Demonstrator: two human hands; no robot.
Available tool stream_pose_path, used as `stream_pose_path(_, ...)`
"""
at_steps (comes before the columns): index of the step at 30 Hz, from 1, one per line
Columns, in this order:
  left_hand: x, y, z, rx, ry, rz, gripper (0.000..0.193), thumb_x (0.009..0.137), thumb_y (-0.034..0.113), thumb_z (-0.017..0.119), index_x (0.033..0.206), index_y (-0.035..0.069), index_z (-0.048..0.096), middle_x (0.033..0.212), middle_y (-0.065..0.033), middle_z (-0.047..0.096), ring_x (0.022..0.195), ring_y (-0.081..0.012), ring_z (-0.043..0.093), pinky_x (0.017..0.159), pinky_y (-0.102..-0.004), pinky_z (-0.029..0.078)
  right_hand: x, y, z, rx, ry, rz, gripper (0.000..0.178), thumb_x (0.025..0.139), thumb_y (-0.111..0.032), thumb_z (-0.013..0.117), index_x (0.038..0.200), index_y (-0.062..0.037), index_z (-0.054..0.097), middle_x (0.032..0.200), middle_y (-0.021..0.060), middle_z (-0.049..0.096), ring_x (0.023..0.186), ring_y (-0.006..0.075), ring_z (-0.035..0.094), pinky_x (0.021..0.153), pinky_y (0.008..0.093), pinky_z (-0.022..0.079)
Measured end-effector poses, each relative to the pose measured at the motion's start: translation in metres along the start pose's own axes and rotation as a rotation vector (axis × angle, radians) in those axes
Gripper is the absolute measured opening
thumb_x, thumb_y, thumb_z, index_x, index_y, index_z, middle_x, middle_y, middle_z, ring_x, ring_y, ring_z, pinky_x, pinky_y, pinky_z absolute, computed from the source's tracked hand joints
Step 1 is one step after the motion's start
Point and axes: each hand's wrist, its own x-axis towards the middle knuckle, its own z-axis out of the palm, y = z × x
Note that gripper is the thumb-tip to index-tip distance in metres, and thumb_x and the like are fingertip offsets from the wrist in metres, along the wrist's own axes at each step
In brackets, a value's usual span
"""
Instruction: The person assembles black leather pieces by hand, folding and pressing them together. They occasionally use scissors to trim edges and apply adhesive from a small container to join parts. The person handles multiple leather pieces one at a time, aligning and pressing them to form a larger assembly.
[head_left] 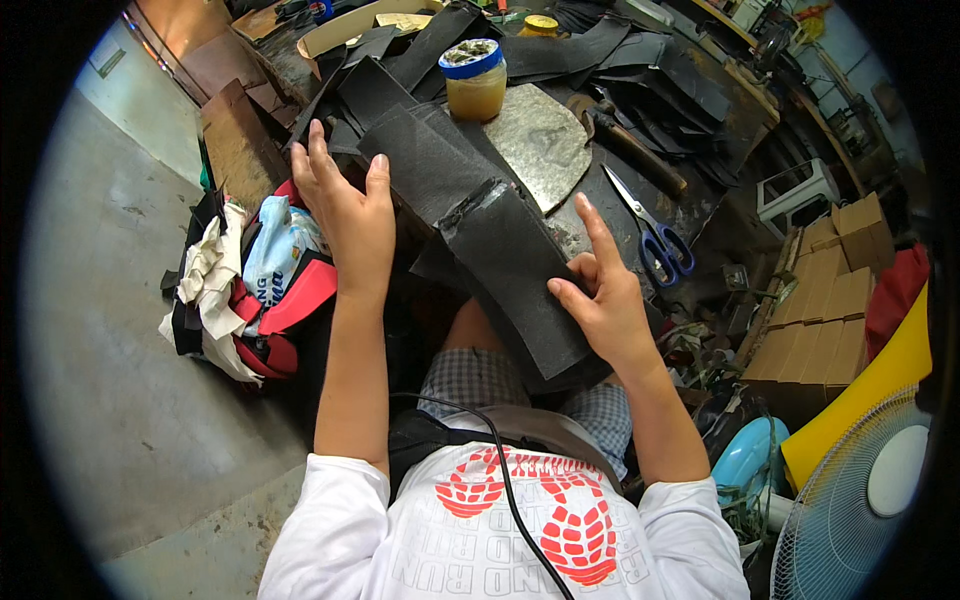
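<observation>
My left hand [350, 225] is raised with its fingers spread and nothing in it, beside a dark sheet [415, 160] on the workbench. A black rectangular piece [515, 285], apparently layered, lies slanted from the bench edge over my lap. Its far end has a glossy, uneven strip. At its right edge my right hand [608, 300] has the thumb laid on top and the index finger stretched out; the lower fingers are partly hidden. Beyond it are a pale stone slab [535, 140] and a blue-rimmed jar [474, 85] of yellowish stuff.
A hammer [640, 150] and blue-handled scissors [655, 235] lie on the right of the bench. More black sheets [665, 85] are piled at the back. Scraps and cloth [265, 285] are heaped on the left. Brown boxes [825, 310] and a fan [860, 500] stand on the right.
</observation>
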Motion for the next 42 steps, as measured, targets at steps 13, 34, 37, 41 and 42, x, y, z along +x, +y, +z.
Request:
stream_pose_path(13, 0.001, 0.024, 0.020, -0.553, -0.715, 0.003, 0.079, 0.094, 0.058, 0.053, 0.144, -0.003, 0.040, 0.140, -0.0273, 0.048, 0.136, -0.0359, 0.043, 0.111, -0.0398, 0.034, 0.081, 0.016, -0.040, 0.059, 0.092, -0.190, 0.092, 0.082, -0.014, 0.075, 0.157, -0.0149, 0.021, 0.097, 0.0124, 0.067, 0.080, 0.0158, 0.065, 0.071, 0.0314, 0.054)
stream_pose_path(34, 0.103, -0.025, 0.152, -0.439, -0.450, 0.049, 0.054, 0.093, 0.042, 0.063, 0.134, 0.007, 0.056, 0.116, -0.0232, 0.063, 0.111, -0.0331, 0.061, 0.096, -0.0383, 0.047, 0.260, 0.018, 0.013, -0.561, 0.189, -0.706, 0.022, 0.073, -0.019, 0.081, 0.089, -0.0113, 0.068, 0.093, 0.0129, 0.062, 0.089, 0.0342, 0.066, 0.079, 0.0408, 0.054)
stream_pose_path(37, 0.101, -0.025, 0.155, -0.436, -0.424, 0.128, 0.050, 0.092, 0.040, 0.064, 0.133, 0.012, 0.058, 0.117, -0.0242, 0.060, 0.113, -0.0355, 0.057, 0.099, -0.0396, 0.044, 0.255, 0.022, 0.008, -0.508, 0.163, -0.674, 0.033, 0.073, -0.016, 0.084, 0.095, -0.0054, 0.061, 0.104, 0.0111, 0.066, 0.100, 0.0265, 0.068, 0.085, 0.0352, 0.054)
stream_pose_path(41, 0.101, -0.025, 0.158, -0.407, -0.432, 0.200, 0.048, 0.090, 0.038, 0.064, 0.130, 0.012, 0.061, 0.121, -0.0236, 0.059, 0.116, -0.0349, 0.055, 0.101, -0.0400, 0.043, 0.245, 0.031, 0.007, 0.494, 0.076, -0.248, 0.049, 0.082, -0.004, 0.069, 0.128, 0.0004, 0.051, 0.122, 0.0127, 0.059, 0.112, 0.0211, 0.062, 0.092, 0.0319, 0.052)
stream_pose_path(42, 0.101, -0.024, 0.157, -0.395, -0.438, 0.252, 0.049, 0.089, 0.038, 0.065, 0.130, 0.012, 0.061, 0.123, -0.0238, 0.057, 0.117, -0.0355, 0.055, 0.102, -0.0403, 0.042, 0.243, 0.034, 0.008, 0.427, 0.086, -0.239, 0.058, 0.085, -0.002, 0.059, 0.141, -0.0007, 0.044, 0.123, 0.0108, 0.058, 0.112, 0.0166, 0.059, 0.093, 0.0280, 0.049)
